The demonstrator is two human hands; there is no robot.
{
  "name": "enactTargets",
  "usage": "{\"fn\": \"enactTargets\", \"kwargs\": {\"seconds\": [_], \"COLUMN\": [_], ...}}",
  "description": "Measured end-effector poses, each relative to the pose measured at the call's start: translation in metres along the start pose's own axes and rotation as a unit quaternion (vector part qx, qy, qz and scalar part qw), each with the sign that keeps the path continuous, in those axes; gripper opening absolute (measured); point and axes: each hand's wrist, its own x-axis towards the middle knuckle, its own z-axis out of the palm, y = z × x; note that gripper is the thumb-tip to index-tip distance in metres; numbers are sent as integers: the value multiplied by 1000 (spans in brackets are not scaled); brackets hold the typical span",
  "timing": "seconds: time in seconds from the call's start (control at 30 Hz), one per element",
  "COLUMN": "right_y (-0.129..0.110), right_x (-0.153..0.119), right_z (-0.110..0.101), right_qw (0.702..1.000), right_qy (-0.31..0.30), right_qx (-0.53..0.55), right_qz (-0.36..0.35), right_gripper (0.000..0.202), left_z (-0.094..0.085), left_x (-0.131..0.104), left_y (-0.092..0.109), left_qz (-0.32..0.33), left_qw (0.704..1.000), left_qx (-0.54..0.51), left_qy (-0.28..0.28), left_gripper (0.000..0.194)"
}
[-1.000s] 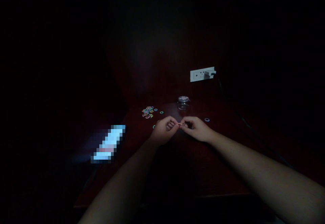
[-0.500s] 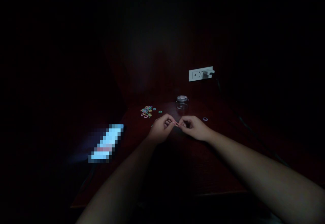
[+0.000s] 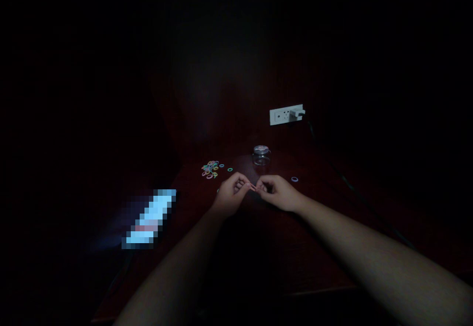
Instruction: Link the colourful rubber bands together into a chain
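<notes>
Your left hand [image 3: 231, 197] and right hand [image 3: 281, 194] meet near the middle of the tabletop [image 3: 314, 247], thumb and fingers of each pinching a small pinkish elastic band [image 3: 253, 187] between them; you hold it just in front of the clear lidded jar [image 3: 261, 157], which stands upright. Beyond your left hand lies a loose pile of coloured elastic bands [image 3: 210, 169], with a blue band [image 3: 221, 166] and a green band [image 3: 230, 170] apart to its right. A purple band [image 3: 294, 181] lies by itself beyond your right hand. Farther left, you have a glowing, pixelated screen [image 3: 150, 217]. On the wall behind the jar, a plug [image 3: 296, 114] sits in a white socket plate [image 3: 273, 118].
</notes>
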Motion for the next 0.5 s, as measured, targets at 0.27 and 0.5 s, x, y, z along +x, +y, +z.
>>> {"fn": "enactTargets", "kwargs": {"seconds": [0.27, 0.5], "right_y": [-3, 4], "right_x": [-1, 0], "right_z": [0, 1], "right_qw": [1000, 1000], "right_qy": [1, 2], "right_qx": [-3, -13], "right_qz": [-6, 2], "right_gripper": [19, 22], "left_z": [3, 3], "left_x": [-2, -3], "left_y": [6, -2], "left_qz": [-13, -10], "left_qw": [1000, 1000], "left_qx": [-13, -15], "left_qy": [-15, -7], "left_gripper": [14, 15]}}
